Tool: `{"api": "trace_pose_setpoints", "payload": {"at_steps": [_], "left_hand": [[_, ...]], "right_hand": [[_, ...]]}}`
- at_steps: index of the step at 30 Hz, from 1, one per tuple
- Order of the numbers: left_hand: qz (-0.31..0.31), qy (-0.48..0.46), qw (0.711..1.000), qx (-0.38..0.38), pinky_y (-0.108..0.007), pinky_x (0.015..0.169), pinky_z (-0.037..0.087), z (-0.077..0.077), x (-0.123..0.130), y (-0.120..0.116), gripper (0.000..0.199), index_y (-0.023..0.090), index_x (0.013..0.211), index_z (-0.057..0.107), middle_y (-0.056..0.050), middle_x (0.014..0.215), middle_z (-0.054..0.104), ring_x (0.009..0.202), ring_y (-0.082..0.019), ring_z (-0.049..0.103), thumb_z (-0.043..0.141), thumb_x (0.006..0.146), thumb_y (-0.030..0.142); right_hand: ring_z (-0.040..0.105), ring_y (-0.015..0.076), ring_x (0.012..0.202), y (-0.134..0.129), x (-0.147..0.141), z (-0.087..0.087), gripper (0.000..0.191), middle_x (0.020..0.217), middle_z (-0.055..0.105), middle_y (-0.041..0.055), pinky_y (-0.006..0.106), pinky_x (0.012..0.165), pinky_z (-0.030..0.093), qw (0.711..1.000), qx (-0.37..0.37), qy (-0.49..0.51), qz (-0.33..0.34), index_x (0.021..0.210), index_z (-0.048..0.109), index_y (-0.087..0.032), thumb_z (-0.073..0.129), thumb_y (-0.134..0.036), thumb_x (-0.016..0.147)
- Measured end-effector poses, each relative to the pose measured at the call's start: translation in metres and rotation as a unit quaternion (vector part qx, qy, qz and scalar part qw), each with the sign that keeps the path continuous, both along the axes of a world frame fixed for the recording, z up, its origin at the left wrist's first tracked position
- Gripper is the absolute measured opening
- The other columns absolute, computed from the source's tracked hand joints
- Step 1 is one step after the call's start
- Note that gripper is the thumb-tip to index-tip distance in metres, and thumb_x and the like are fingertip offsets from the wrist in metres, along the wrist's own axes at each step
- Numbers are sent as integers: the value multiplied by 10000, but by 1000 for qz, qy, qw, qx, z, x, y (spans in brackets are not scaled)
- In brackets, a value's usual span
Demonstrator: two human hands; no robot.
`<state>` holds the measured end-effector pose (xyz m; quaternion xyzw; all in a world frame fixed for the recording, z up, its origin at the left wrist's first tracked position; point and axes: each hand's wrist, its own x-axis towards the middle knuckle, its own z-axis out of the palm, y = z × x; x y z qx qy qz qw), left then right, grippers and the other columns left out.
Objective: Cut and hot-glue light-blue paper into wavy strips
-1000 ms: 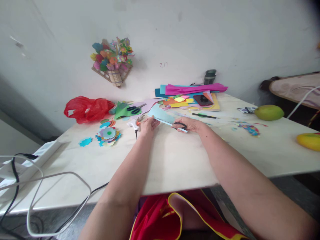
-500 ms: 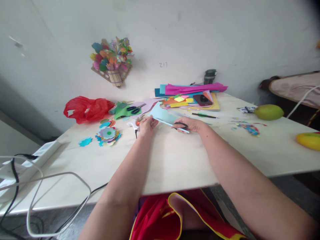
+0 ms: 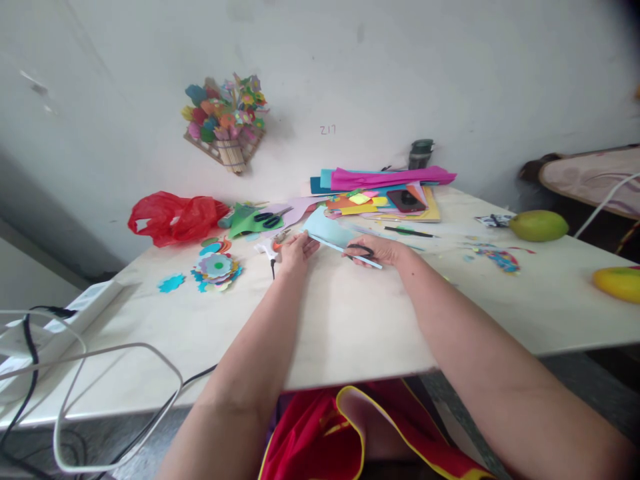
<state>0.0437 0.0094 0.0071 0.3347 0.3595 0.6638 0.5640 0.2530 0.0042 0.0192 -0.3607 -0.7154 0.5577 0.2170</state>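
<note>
My left hand (image 3: 299, 251) pinches the left end of a light blue paper sheet (image 3: 330, 228), its fingers closed on the edge. A narrow light blue strip (image 3: 367, 260) runs along the sheet's near side, past my right hand. My right hand (image 3: 376, 251) is closed round the black handles of a pair of scissors (image 3: 361, 251); the blades are mostly hidden by the hand and paper. Just left of my left hand lies a white glue gun (image 3: 267, 249) with an orange part and a black cord.
Stacked paper flowers (image 3: 217, 267) and a blue paper flower (image 3: 171, 283) lie left. Behind are a red plastic bag (image 3: 175, 219), black-handled scissors (image 3: 270, 219), coloured sheets (image 3: 390, 177) and a phone (image 3: 406, 201). A pen (image 3: 411, 232), paper scraps (image 3: 500, 259) and mangoes (image 3: 537, 225) lie right.
The strip's free end has shifted slightly right and down past my right hand. My left hand has moved a touch to the right; both hands keep their grip.
</note>
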Motion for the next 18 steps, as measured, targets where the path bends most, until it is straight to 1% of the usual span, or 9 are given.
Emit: {"api": "trace_pose_setpoints", "payload": {"at_steps": [6, 11, 14, 18], "left_hand": [[5, -2, 1000, -9, -342, 780, 502, 2, 0, 0, 140, 156, 706, 559, -5, 609, 612, 626, -146, 635, 672, 662, 224], [2, -2, 1000, -10, -336, 779, 500, 2, 0, 0, 123, 155, 696, 562, -10, 629, 615, 625, -145, 634, 667, 669, 213], [1, 0, 1000, -13, -332, 767, 505, 2, 0, 0, 121, 152, 708, 571, -14, 628, 621, 623, -146, 634, 666, 669, 216], [5, -4, 1000, -12, -325, 745, 514, 2, 0, 1, 155, 145, 742, 578, -17, 621, 626, 613, -143, 632, 674, 661, 234]], "right_hand": [[371, 42, 292, 3, -1, -2, 293, 446, 498, -40, 177, 276, 218, 1000, 6, 0, -9, 686, 527, -131, 609, -407, 741], [361, 32, 299, -3, -4, 5, 286, 424, 463, -54, 165, 293, 228, 1000, 7, -8, -25, 628, 495, -143, 621, -374, 739], [357, 31, 300, -6, -4, 8, 281, 423, 458, -57, 166, 296, 229, 999, 13, -21, -31, 618, 490, -146, 629, -361, 735], [358, 32, 298, -4, -3, 6, 277, 430, 470, -53, 169, 291, 231, 999, 15, -19, -26, 620, 496, -144, 628, -358, 736]]}}
